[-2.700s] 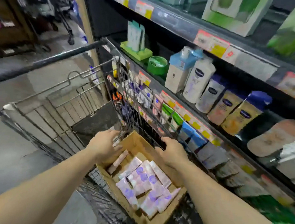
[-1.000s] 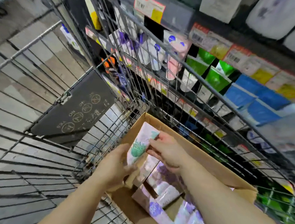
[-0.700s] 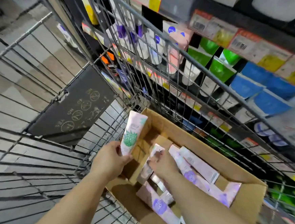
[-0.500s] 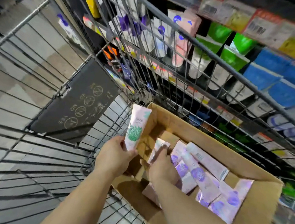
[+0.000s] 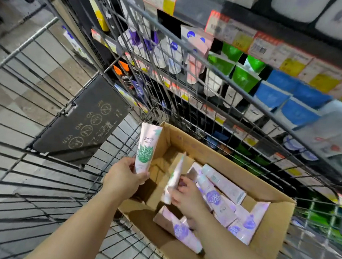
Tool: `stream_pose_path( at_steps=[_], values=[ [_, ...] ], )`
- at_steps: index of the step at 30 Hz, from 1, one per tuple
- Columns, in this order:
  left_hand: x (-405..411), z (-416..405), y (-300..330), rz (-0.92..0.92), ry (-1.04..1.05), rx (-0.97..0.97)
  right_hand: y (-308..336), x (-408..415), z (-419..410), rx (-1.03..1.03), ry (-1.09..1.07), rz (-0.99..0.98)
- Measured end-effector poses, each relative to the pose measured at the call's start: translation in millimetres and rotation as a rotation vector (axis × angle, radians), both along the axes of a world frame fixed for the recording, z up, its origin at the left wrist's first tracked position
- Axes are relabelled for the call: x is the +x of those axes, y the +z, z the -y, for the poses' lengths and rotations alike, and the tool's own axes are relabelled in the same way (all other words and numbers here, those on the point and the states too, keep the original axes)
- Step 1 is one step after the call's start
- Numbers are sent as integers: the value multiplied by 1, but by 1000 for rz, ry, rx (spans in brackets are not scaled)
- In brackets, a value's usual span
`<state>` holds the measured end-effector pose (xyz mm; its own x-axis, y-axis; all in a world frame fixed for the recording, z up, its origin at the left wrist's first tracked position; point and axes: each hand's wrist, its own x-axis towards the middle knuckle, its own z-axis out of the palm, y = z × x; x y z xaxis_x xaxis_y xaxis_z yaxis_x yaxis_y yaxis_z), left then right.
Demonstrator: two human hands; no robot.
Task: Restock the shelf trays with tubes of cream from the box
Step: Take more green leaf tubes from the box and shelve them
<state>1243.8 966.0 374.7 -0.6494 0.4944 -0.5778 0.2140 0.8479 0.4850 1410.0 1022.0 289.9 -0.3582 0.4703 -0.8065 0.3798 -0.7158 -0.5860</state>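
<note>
Gripping a pink cream tube with a green leaf label (image 5: pixel 146 148) upright in the left hand (image 5: pixel 125 178), fingers wrapped round its lower end, just over the near-left corner of the cardboard box (image 5: pixel 271 200). Pinching a second tube (image 5: pixel 174 178), seen edge-on and blurred, in the right hand (image 5: pixel 188 196) inside the box. More tubes with purple labels (image 5: pixel 213 198) lying loose in the box, itself sitting in a wire trolley (image 5: pixel 46 172). Beyond the mesh, shelves (image 5: pixel 260 48) stocked with standing tubes and price tags.
</note>
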Motion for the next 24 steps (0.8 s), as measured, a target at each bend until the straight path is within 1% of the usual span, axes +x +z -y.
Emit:
stream_pose_path(
  at_steps=[3, 5, 7, 10, 12, 14, 16, 18, 20, 24],
  values=[
    [12, -5, 25, 60, -56, 27, 45, 27, -17, -176, -102, -239],
    [26, -13, 50, 157, -109, 82, 78, 44, -26, -233, -132, -359],
    [42, -23, 84, 246, -179, 116, 114, 58, -36, -235, -171, -444],
    [66, -42, 134, 345, -312, 219, 178, 80, -49, -97, -146, -493],
    [83, -54, 170, 392, -391, 272, 219, 96, -54, 15, -165, -479],
    [102, -68, 208, 400, -457, 327, 253, 118, -60, 141, -197, -451],
    [122, -80, 236, 365, -498, 375, 288, 147, -63, 259, -199, -421],
    [149, -92, 259, 370, -548, 447, 322, 182, -59, 310, -233, -424],
    [191, -95, 291, 352, -615, 509, 351, 222, -52, 349, -279, -429],
    [293, -91, 338, 371, -761, 599, 393, 320, -33, 560, -374, -368]
  ],
)
